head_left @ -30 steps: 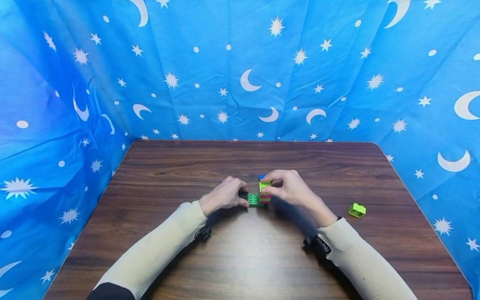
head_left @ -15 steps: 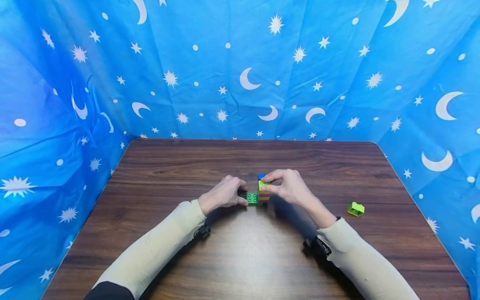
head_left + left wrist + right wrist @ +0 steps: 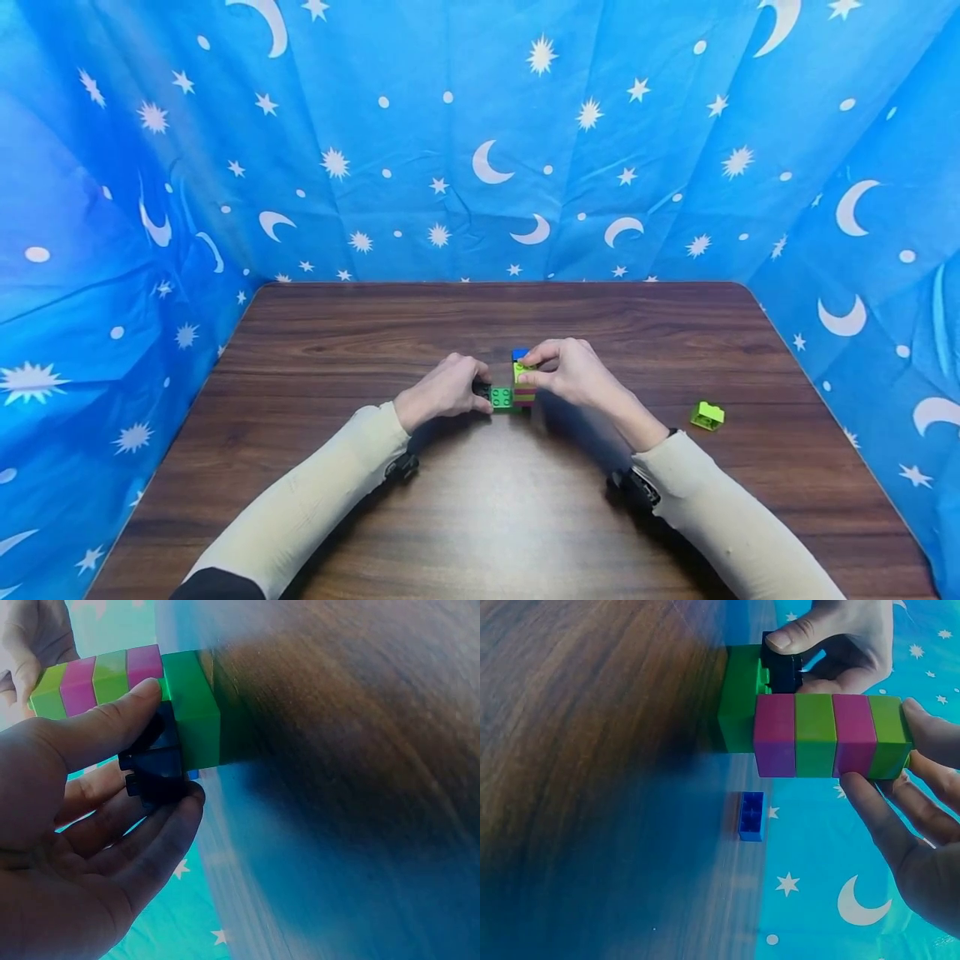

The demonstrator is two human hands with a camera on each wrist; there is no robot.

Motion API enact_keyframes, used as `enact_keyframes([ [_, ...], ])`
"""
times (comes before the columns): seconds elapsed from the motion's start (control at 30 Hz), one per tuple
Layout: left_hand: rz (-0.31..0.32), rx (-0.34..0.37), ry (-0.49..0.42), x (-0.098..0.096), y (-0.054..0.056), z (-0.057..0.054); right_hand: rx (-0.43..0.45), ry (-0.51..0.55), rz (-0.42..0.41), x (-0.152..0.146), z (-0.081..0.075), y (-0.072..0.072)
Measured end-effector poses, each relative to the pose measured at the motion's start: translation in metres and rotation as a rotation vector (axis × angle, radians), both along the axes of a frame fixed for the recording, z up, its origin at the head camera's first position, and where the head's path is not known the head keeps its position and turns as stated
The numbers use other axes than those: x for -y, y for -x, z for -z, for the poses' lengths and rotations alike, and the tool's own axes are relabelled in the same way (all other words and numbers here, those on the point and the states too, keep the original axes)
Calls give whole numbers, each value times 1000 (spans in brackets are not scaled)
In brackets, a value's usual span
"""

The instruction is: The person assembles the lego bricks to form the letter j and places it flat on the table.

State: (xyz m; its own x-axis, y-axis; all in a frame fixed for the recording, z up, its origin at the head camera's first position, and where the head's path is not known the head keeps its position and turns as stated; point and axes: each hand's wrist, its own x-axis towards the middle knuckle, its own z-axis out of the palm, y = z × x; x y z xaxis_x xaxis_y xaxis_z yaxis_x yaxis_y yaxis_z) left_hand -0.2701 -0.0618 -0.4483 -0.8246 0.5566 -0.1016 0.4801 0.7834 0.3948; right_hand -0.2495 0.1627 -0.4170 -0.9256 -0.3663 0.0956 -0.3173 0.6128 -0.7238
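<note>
While the left hand [image 3: 444, 388] pinches a black block [image 3: 154, 761] between thumb and fingers, the right hand [image 3: 572, 375] grips the upper end of an upright tower [image 3: 832, 736], four bricks in alternating magenta and lime, with lime on top. Between the two hands, which are apart, a green brick [image 3: 196, 709] sits on the wooden table [image 3: 480, 500]; the tower rises from its end nearer the right hand, the black block from the left hand's end. From the head, the left hand hides most of the black block, and the tower's stripes are foreshortened; both wrist views show all four layers. Whether the black block is one brick or two is hard to tell. Beyond the right hand's fingertips, a blue brick [image 3: 751, 817] is partly hidden in the head view, yet the right wrist view shows it apart from the tower. Only the head view shows a loose lime brick [image 3: 707, 415], right of the right hand.
</note>
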Motion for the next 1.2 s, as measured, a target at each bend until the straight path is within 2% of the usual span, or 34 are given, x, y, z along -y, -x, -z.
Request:
enact_keyframes([
  [0.43,-11,7,-11,2,0,2,2,-7,-15,0,-1,2],
  [0.63,-11,-2,-1,1,3,0,19,-26,-35,0,-3,5],
  [0.9,-15,13,5,4,-1,3,48,-42,-54,1,1,1],
  [1.2,0,25,-9,5,-1,3,5,1,-58,-1,6,1],
])
